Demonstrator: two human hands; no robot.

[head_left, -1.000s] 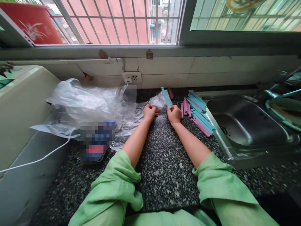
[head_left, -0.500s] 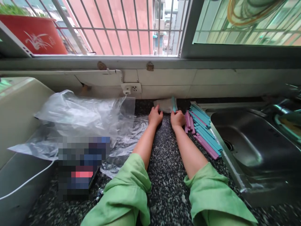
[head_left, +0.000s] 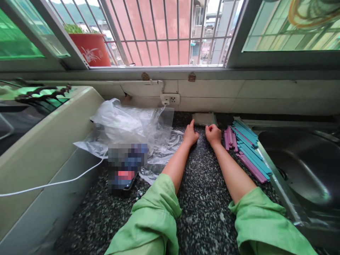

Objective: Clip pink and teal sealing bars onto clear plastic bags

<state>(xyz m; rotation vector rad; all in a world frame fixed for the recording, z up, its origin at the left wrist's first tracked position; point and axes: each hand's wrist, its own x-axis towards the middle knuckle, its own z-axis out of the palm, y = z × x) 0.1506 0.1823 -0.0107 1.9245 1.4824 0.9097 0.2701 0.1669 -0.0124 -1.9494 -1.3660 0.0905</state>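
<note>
A small clear plastic bag lies flat near the wall, with a teal strip, likely a bag sealing clip, along its right edge. My left hand reaches to the bag's lower left corner, index finger stretched out and thumb apart. At the bag's lower right my right hand is closed, fingers curled together; what they grip, if anything, is hidden. To the right of that hand lie several teal strips and purple strips, loosely piled beside the sink.
Crumpled clear plastic bags cover the counter on the left. In front of them lies a blurred-out phone with a white cable. A metal sink is at the right, a raised stove ledge at the left, a wall socket behind.
The teal strip has gone from upright in my right hand to the small bag's right edge. My left hand has moved to the bag and stretched its index finger. The view has turned left.
</note>
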